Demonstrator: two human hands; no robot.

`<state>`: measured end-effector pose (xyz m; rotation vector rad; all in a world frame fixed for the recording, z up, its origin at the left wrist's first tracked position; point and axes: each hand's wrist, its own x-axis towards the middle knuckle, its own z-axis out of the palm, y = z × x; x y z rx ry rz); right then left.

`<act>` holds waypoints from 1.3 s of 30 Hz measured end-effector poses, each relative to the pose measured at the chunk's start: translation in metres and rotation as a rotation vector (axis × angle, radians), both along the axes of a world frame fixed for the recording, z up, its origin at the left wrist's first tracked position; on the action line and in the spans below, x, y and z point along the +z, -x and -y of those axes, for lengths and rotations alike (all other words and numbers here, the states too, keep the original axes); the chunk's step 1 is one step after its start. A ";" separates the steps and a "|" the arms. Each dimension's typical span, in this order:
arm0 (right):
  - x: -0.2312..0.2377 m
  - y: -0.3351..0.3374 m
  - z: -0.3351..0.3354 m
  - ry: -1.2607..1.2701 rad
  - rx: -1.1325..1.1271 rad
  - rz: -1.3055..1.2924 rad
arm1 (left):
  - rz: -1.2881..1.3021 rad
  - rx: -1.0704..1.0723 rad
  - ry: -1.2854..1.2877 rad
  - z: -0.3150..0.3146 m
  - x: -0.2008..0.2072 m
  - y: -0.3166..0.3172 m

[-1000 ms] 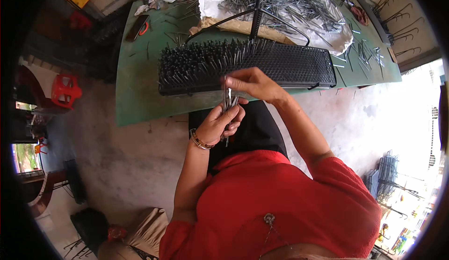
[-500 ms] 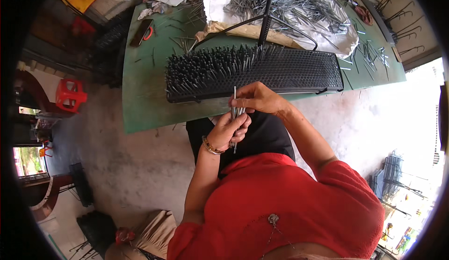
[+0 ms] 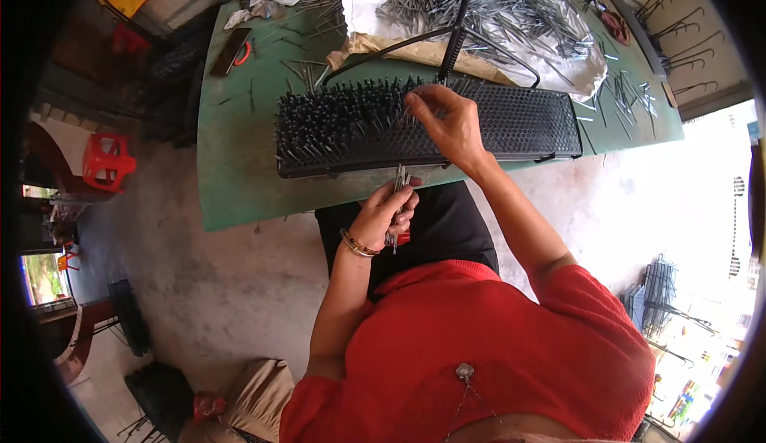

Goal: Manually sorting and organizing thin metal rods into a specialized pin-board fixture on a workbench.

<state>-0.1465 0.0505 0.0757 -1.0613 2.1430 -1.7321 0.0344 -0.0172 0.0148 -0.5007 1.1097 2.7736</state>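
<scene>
Left fingers — curled around metal rods.

A workshop, by its loose metal rods and green worktable

Behind the rack on the table, rods lie heaped on a sheet.

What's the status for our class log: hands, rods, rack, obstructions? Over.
Left hand clutching metal rods. Right hand over black perforated rack, grip unclear. Rack's left side bristling with dark rods. Black metal frame rises just behind.
</scene>
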 end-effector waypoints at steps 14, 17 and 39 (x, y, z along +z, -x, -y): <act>-0.014 -0.008 0.014 -0.056 0.026 -0.371 | 0.045 0.145 -0.074 0.004 -0.013 -0.006; -0.028 -0.003 0.016 -0.049 0.049 -0.539 | 0.118 0.174 -0.011 0.003 -0.009 -0.007; -0.022 -0.014 0.014 -0.030 0.058 -0.376 | 0.022 0.188 -0.190 -0.002 -0.012 -0.005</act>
